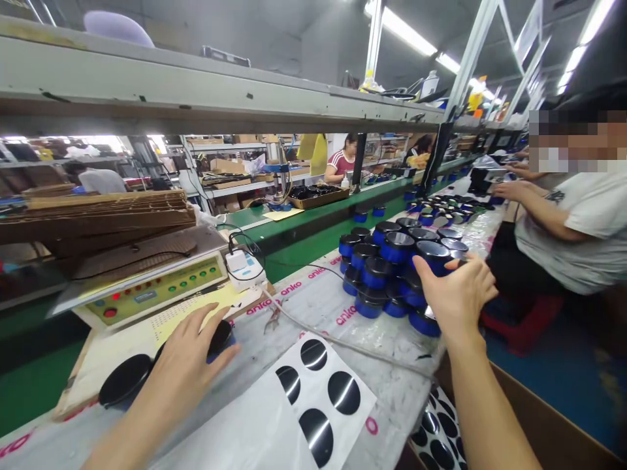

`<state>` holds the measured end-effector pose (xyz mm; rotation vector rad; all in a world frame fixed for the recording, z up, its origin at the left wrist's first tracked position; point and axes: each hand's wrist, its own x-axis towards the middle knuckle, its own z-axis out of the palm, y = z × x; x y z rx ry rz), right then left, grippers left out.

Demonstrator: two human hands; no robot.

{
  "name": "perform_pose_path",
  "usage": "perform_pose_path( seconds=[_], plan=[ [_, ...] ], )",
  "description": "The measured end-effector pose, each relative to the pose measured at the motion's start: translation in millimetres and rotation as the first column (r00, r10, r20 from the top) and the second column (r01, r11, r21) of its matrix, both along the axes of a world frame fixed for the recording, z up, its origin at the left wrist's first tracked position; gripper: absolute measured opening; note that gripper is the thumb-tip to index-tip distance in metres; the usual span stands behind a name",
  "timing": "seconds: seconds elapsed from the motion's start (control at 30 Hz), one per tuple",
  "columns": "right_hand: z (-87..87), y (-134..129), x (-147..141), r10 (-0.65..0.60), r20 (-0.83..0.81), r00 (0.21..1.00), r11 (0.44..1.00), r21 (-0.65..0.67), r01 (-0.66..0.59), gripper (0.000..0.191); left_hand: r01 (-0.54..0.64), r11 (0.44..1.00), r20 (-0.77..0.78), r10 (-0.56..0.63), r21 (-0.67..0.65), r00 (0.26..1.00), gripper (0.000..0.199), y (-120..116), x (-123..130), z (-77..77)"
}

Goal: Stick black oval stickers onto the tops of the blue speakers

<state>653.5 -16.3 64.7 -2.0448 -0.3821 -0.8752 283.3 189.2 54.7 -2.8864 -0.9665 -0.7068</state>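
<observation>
My left hand (183, 356) is over the near left of the bench, fingers and thumb apart. Beside its fingers is a round blue part with a black top (223, 334), partly hidden by the hand. Another black-topped round part (126, 377) sits left of my wrist. My right hand (460, 294) reaches to the near right side of a pile of blue round parts (377, 271), thumb spread from the fingers around an upper part (432, 251). Whether it touches that part is hard to tell. A white sheet with black round stickers (343, 393) lies between my arms.
A control box (161, 287) and white power adapter (245, 269) stand left, with a cable (318, 334) crossing the bench. A carton (529, 411) holding sticker sheets is below right. A shelf (245, 88) spans overhead. A co-worker (563, 215) sits right.
</observation>
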Motion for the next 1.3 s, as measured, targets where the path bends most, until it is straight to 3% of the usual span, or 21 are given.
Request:
perform_pose_path(
  seconds=[0.07,0.13,0.2,0.27,0.3,0.33,0.37,0.4,0.43,0.47,0.5,0.53,0.57,0.63,0.73,0.87,0.97,1.03,1.17,1.3],
  plan=[
    [5.3,3,12,-0.023,-0.045,0.999,0.999,0.025,0.024,0.04,0.053,0.998,0.077,-0.05,-0.036,0.996,0.04,-13,1,11.2],
    [10.5,4,5,-0.016,-0.059,0.998,0.998,0.058,0.019,0.038,0.107,0.992,0.174,-0.094,-0.069,0.98,0.032,-29,1,22.0],
    [15.1,2,-23,0.025,-0.052,0.998,0.994,0.108,-0.019,0.039,0.179,0.972,0.286,-0.13,-0.153,0.949,0.028,-49,3,31.5],
    [18.8,0,-66,0.2,-0.044,0.979,0.962,0.196,-0.188,0.042,0.285,0.894,0.409,-0.129,-0.347,0.903,0.026,-71,8,40.6],
    [20.5,0,-89,0.453,-0.009,0.892,0.843,0.329,-0.425,0.041,0.349,0.808,0.473,-0.1,-0.474,0.875,0.027,-81,12,45.3],
    [22.3,1,-112,0.695,0.028,0.719,0.653,0.395,-0.647,0.04,0.427,0.685,0.545,-0.052,-0.591,0.837,0.031,-91,16,49.9],
    [24.2,3,-133,0.868,0.049,0.495,0.433,0.416,-0.8,0.037,0.514,0.525,0.612,0.016,-0.678,0.791,0.036,-99,21,54.2],
    [26.0,6,-151,0.964,0.058,0.26,0.214,0.417,-0.883,0.034,0.6,0.344,0.662,0.094,-0.722,0.743,0.041,-105,26,58.0],
    [27.7,10,-165,0.996,0.034,0.082,0.063,0.388,-0.92,0.031,0.669,0.168,0.69,0.172,-0.724,0.703,0.046,-110,29,61.2],
    [28.9,15,-176,1.0,0.0,-0.015,-0.014,0.345,-0.938,0.029,0.716,0.016,0.698,0.239,-0.698,0.675,0.049,-113,31,63.5],
    [29.7,19,-183,0.999,-0.029,-0.028,-0.018,0.299,-0.954,0.028,0.74,-0.095,0.691,0.297,-0.665,0.659,0.05,-115,31,65.0],
    [30.0,23,-186,0.999,-0.052,0.005,0.018,0.257,-0.966,0.027,0.748,-0.161,0.672,0.348,-0.644,0.654,0.05,-116,29,65.8],
    [30.1,27,-188,0.996,-0.07,0.046,0.061,0.222,-0.973,0.025,0.747,-0.189,0.647,0.396,-0.637,0.652,0.049,-116,25,65.8],
    [30.6,30,-187,0.991,-0.104,0.089,0.106,0.181,-0.978,0.023,0.752,-0.173,0.609,0.487,-0.636,0.626,0.045,-114,15,64.1],
    [35.0,26,-188,0.985,-0.17,0.005,0.016,0.067,-0.998,0.032,0.748,-0.124,0.581,0.552,-0.652,0.598,0.049,-113,-1,59.3],
    [44.6,21,-201,0.995,-0.097,-0.027,-0.042,-0.151,-0.988,0.019,0.755,-0.102,0.575,0.584,-0.648,0.573,0.05,-112,-12,57.6],
    [49.0,21,-208,1.0,0.022,0.006,0.011,-0.215,-0.977,0.012,0.74,-0.159,0.512,0.628,-0.653,0.586,0.051,-113,-12,61.1],
    [50.4,21,-210,0.997,0.071,0.043,0.059,-0.251,-0.966,0.01,0.733,-0.164,0.511,0.618,-0.66,0.598,0.052,-113,-11,62.4],
    [51.9,18,-211,0.991,0.117,0.06,0.095,-0.32,-0.943,0.012,0.695,-0.016,0.571,0.557,-0.718,0.603,0.06,-115,-11,59.9],
    [52.1,15,-211,0.997,0.076,0.03,0.055,-0.36,-0.931,0.021,0.617,0.194,0.629,0.446,-0.763,0.637,0.063,-115,-15,58.4]
  ],
)
